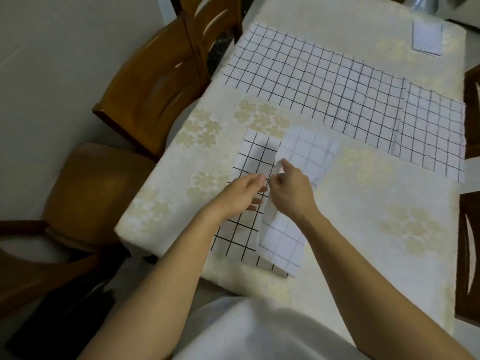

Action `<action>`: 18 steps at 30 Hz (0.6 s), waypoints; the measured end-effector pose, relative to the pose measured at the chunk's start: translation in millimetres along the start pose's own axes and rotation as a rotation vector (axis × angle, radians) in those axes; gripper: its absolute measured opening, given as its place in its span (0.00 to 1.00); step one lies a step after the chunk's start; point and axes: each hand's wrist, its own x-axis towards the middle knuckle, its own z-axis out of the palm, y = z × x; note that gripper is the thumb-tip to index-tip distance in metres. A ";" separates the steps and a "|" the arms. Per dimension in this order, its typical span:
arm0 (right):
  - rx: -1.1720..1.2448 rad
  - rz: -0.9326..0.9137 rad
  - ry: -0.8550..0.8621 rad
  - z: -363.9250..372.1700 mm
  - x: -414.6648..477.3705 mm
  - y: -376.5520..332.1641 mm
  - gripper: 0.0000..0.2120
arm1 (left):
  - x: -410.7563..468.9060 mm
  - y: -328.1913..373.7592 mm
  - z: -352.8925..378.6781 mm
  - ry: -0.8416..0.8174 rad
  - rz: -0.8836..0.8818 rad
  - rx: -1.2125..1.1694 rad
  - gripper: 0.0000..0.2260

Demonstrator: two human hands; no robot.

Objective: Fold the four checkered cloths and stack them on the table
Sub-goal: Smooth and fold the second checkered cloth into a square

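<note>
While your right hand (288,193) pinches a raised fold of the thin white cloth with black grid lines (253,157), that cloth lies at the near edge of the cream plush tablecloth with pale gold flowers (368,209). Its right half is turned over, so the grid shows only faintly through the back. Your left hand (240,194) is spread, fingers straight, over the flat left half; you cannot tell whether it touches. Farther off, a long rectangular checkered cloth (311,81) lies flat, and a finer-gridded checkered cloth (431,131) overlaps its right end. A small pale folded rectangle (427,38) sits near the far corner.
</note>
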 end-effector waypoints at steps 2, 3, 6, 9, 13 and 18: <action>0.016 -0.024 -0.056 10.8 6.9 -1.4 0.13 | 3.4 -8.8 -0.9 0.033 -0.025 -0.036 0.19; 0.010 -0.033 -0.079 15.5 9.3 -0.8 0.15 | 4.5 -12.4 -0.3 0.050 -0.028 -0.058 0.18; 0.035 -0.022 -0.171 27.5 13.8 5.2 0.25 | 7.6 -22.5 0.5 0.109 -0.038 -0.111 0.17; 0.115 -0.045 -0.263 30.7 12.0 15.1 0.30 | 14.2 -35.0 -1.3 0.182 -0.092 -0.159 0.19; 0.180 -0.095 -0.087 28.1 2.4 41.7 0.23 | 28.0 -55.0 -3.8 0.231 -0.114 -0.135 0.25; -0.231 -0.222 0.086 26.7 -1.3 93.0 0.25 | 43.4 -75.6 -8.7 0.402 -0.045 0.132 0.21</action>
